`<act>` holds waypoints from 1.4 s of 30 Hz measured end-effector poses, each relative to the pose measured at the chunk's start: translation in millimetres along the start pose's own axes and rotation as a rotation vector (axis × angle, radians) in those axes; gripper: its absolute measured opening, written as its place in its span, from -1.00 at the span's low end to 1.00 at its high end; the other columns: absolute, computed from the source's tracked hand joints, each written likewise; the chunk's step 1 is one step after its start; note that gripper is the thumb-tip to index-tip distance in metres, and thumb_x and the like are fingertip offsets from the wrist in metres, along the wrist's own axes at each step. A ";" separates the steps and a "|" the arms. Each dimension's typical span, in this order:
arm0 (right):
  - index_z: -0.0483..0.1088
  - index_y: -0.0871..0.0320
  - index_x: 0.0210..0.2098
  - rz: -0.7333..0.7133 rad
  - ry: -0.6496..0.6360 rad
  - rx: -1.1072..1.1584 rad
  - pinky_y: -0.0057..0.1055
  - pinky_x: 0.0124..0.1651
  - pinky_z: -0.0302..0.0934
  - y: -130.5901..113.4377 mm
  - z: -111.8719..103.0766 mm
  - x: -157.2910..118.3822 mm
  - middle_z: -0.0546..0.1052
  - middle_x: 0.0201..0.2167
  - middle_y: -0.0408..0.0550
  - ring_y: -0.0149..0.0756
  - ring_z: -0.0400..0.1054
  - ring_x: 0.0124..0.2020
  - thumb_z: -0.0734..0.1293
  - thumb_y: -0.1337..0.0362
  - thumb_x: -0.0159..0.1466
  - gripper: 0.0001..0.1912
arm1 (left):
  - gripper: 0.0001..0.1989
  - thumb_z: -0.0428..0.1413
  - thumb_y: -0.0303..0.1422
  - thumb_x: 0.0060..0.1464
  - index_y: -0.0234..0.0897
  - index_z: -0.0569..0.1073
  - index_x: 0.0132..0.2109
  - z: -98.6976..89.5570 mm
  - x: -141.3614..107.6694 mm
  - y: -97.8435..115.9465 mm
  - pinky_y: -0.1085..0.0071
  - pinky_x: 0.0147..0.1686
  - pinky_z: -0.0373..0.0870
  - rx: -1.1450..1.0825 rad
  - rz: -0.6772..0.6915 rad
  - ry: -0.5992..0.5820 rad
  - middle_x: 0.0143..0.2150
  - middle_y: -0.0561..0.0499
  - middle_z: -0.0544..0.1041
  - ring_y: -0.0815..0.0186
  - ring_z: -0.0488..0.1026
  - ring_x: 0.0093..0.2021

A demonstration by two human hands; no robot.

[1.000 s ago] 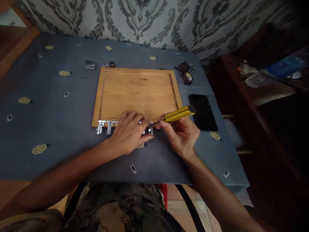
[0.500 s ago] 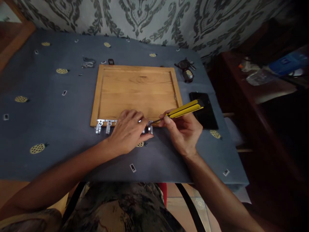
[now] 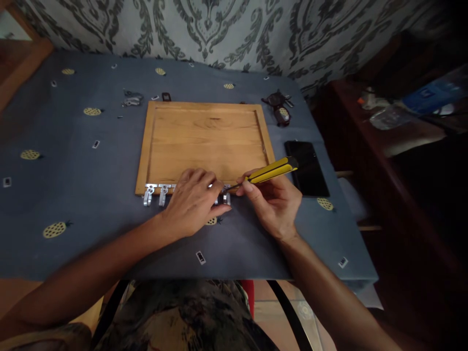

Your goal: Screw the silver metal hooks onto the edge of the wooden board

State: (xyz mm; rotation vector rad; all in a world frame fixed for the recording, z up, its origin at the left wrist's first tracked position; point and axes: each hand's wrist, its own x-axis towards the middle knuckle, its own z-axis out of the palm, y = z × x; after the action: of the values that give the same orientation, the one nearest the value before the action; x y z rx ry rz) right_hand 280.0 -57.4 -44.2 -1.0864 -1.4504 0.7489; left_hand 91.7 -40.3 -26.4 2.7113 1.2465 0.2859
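Note:
A framed wooden panel (image 3: 208, 141) lies flat on the table. Along its near edge sit several silver metal hinges (image 3: 163, 194), with curved ends jutting toward me. My left hand (image 3: 193, 202) rests over the middle of that edge, fingers bent on the wood, thumb and forefinger around a hinge near the right end; the hand hides part of the row. My right hand (image 3: 272, 202) grips a yellow-handled screwdriver (image 3: 270, 171) between thumb and fingers. Its shaft slants down to the left, and the tip meets the rightmost hinge (image 3: 226, 195); any screw there is too small to see.
A black phone or tablet (image 3: 307, 168) lies right of the panel. Dark keys with a fob (image 3: 281, 108) are at its far right corner. Grey metal pieces (image 3: 132, 98) and a small black item (image 3: 166, 97) lie beyond the panel's far left. A side shelf holds a blue-labelled bottle (image 3: 426, 100).
My right hand and the screwdriver have shifted slightly left, the handle turning a little. My left hand keeps its hold on the hinge. The whole view has moved slightly.

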 end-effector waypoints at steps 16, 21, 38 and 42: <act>0.59 0.04 -0.39 -0.056 -0.080 -0.074 -0.36 -0.21 0.47 -3.0 -11.7 9.0 0.68 -0.25 -0.12 -0.30 0.57 -0.25 0.49 0.16 0.27 -0.86 | -0.61 0.20 -0.09 0.22 -0.31 0.51 0.00 6.1 -1.9 -2.0 0.09 0.00 0.38 0.022 0.023 0.072 -0.08 -0.09 0.55 0.04 0.46 -0.02; 0.57 0.06 -0.44 -0.068 -0.083 -0.116 -0.35 -0.27 0.42 -4.5 -10.0 9.8 0.65 -0.35 -0.12 -0.31 0.53 -0.33 0.49 0.08 0.26 -0.78 | -0.61 0.21 -0.09 0.21 -0.32 0.52 -0.01 5.9 -1.7 -1.9 0.10 0.00 0.37 0.019 0.025 0.064 -0.08 -0.09 0.55 0.05 0.45 -0.03; 0.51 0.08 -0.39 -0.007 -0.060 0.019 -0.42 -0.46 0.36 -4.8 2.6 7.4 0.51 -0.48 -0.23 -0.42 0.42 -0.52 0.53 0.07 0.21 -0.75 | -0.65 0.22 -0.12 0.21 -0.32 0.52 -0.03 4.8 -1.2 -1.1 0.09 -0.01 0.38 0.018 0.018 0.071 -0.10 -0.09 0.55 0.02 0.46 -0.04; 0.51 0.07 -0.35 -0.032 0.077 0.080 -0.43 -0.47 0.39 -11.4 1.8 7.5 0.56 -0.44 -0.21 -0.43 0.43 -0.55 0.50 0.07 0.25 -0.78 | -0.63 0.23 -0.11 0.20 -0.32 0.52 -0.02 4.9 -1.3 -1.2 0.10 -0.02 0.39 0.023 0.027 0.075 -0.10 -0.08 0.55 0.04 0.47 -0.04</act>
State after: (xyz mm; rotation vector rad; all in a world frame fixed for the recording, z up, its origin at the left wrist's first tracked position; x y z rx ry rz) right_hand 276.1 -54.6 -31.3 -1.0182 -1.3586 0.7284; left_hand 91.1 -40.7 -31.5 2.7625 1.2401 0.3816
